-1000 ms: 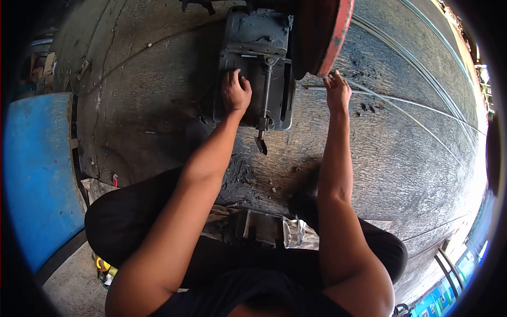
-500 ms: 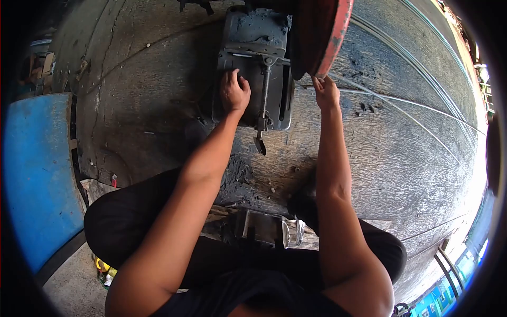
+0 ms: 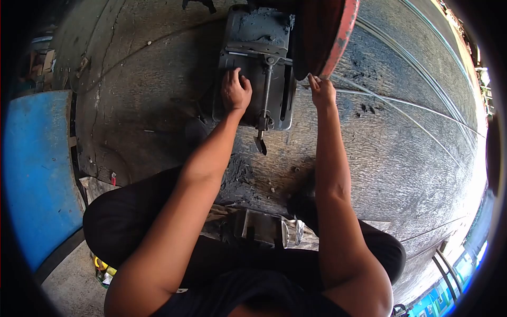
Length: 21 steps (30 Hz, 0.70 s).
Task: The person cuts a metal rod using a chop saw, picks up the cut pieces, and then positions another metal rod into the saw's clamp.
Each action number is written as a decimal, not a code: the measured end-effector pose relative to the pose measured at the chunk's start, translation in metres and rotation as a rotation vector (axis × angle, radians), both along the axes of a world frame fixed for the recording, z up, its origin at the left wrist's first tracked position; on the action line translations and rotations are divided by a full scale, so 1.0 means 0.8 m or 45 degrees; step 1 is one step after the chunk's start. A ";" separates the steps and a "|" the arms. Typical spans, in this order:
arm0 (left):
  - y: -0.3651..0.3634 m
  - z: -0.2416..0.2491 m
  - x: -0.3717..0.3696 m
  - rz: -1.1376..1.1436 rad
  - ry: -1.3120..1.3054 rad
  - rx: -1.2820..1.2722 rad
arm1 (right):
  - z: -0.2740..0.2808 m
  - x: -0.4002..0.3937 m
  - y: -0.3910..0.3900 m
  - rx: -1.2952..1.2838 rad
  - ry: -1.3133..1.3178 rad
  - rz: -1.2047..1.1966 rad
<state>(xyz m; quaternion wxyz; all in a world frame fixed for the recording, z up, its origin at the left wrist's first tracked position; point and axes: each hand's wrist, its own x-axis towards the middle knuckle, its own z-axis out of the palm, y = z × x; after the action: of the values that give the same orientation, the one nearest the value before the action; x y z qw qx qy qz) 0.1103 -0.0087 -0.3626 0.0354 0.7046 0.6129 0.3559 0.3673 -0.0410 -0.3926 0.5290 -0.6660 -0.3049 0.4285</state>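
A cut-off saw with a dark metal base (image 3: pixel 251 34) and a red guard (image 3: pixel 342 42) stands at the top middle. A clamp with a threaded screw (image 3: pixel 266 87) lies along the base, its crank handle (image 3: pixel 261 145) at the near end. My left hand (image 3: pixel 236 94) is over the left part of the base, beside the screw, holding nothing, thumb apart from the fingers. My right hand (image 3: pixel 322 91) is closed in a pinch just below the guard's lower edge. What its fingertips grip is hidden. A thin metal rod (image 3: pixel 364 93) passes behind this hand.
Several long metal rods (image 3: pixel 422 68) lie across the worn floor sheet (image 3: pixel 391 153) on the right. A blue panel (image 3: pixel 39 169) is at the left. Between my legs sits a metal box-like piece (image 3: pixel 261 227). Dark grit (image 3: pixel 237 177) covers part of the floor.
My right hand has shifted slightly left, and the red guard sits a little further right. My left hand stays at the same place on the base.
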 end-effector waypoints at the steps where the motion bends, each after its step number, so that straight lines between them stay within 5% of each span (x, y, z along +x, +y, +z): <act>1: 0.000 -0.001 -0.001 -0.006 -0.002 0.006 | 0.006 0.000 0.001 -0.001 0.001 0.000; 4: 0.001 -0.002 -0.002 -0.021 -0.015 0.012 | 0.032 0.002 0.002 -0.076 0.123 -0.034; 7: 0.000 0.000 -0.001 -0.011 -0.016 -0.006 | 0.036 0.005 -0.002 -0.067 -0.340 0.279; 9: -0.001 0.002 -0.001 -0.004 -0.009 -0.011 | -0.008 0.022 0.008 0.040 0.629 -0.135; 12: -0.001 0.003 0.001 0.001 -0.007 -0.019 | 0.003 0.017 0.005 0.002 0.241 -0.048; 19: 0.001 0.000 0.000 0.001 0.005 -0.045 | 0.003 0.013 0.011 0.050 0.570 -0.205; 21: -0.001 0.000 -0.002 0.006 0.002 -0.057 | -0.005 0.012 0.008 0.153 0.148 -0.026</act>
<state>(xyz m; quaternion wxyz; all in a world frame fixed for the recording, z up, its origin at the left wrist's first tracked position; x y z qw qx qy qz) 0.1087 -0.0091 -0.3624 0.0501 0.7025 0.6223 0.3417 0.3765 -0.0348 -0.3964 0.5892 -0.6103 -0.2920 0.4418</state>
